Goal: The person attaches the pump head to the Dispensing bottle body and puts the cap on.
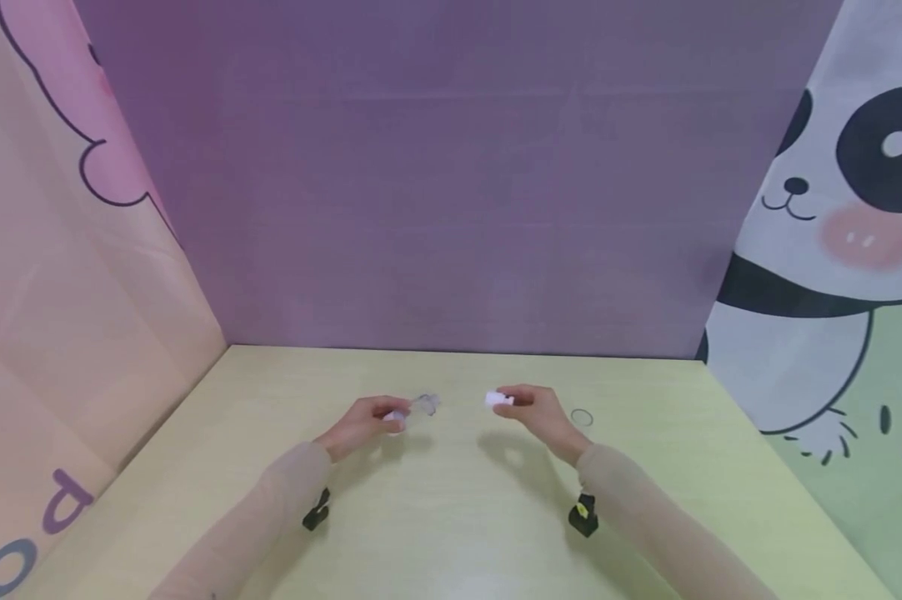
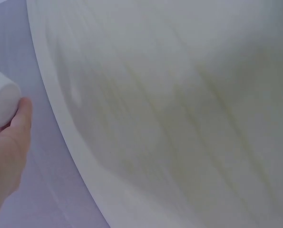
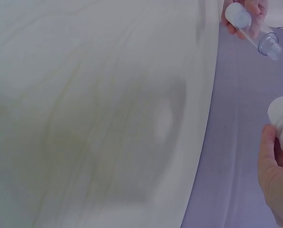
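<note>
My left hand [image 1: 364, 423] grips a clear bottle [image 1: 425, 405] by its white base end, over the left-middle of the table. In the right wrist view the bottle's clear body [image 3: 255, 33] tilts, its threaded neck [image 3: 270, 46] uncovered and pointing away from the hand. The round white base [image 2: 7, 104] shows at the fingers in the left wrist view. My right hand [image 1: 541, 415] pinches a small white cap-like piece [image 1: 499, 400], apart from the bottle. That piece [image 3: 280, 110] has a rounded white top and a paler, translucent lower part; fingers cover some of it.
A thin ring [image 1: 582, 417] lies on the pale wooden table [image 1: 451, 517], right of my right hand. Purple cloth [image 1: 451, 208] stands behind the table's back edge. Printed cloths flank it, with a panda [image 1: 796, 350] on the right one. Black wrist devices hang under both forearms.
</note>
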Available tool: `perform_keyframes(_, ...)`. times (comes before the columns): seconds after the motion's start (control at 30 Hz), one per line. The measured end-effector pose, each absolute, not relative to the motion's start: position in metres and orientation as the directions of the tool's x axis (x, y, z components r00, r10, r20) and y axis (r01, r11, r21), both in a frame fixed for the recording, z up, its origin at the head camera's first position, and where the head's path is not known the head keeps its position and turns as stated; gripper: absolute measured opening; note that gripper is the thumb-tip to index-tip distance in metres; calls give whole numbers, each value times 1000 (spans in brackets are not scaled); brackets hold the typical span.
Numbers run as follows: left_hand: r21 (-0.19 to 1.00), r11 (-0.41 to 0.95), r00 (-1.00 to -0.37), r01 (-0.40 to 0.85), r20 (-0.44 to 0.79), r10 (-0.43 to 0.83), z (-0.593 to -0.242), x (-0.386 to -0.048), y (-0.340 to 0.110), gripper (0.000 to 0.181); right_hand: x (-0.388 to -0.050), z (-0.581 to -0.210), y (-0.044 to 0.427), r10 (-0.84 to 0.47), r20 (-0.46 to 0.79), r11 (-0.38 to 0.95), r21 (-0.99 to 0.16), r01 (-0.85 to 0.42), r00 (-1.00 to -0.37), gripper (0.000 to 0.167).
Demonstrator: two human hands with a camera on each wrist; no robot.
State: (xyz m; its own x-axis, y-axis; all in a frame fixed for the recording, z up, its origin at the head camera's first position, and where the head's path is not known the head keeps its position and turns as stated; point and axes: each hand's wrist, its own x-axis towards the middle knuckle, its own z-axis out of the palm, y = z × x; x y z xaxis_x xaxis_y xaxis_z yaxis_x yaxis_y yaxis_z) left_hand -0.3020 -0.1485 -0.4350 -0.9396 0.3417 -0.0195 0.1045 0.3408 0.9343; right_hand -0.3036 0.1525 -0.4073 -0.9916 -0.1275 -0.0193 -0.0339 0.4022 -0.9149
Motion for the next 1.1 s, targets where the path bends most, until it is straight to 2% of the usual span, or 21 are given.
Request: perform_keyframes(1.1,944,321,-924,78,-52,378,-433,-299,-124,36,-291,-403,146,-182,-59,341,-940,-7,-981,42)
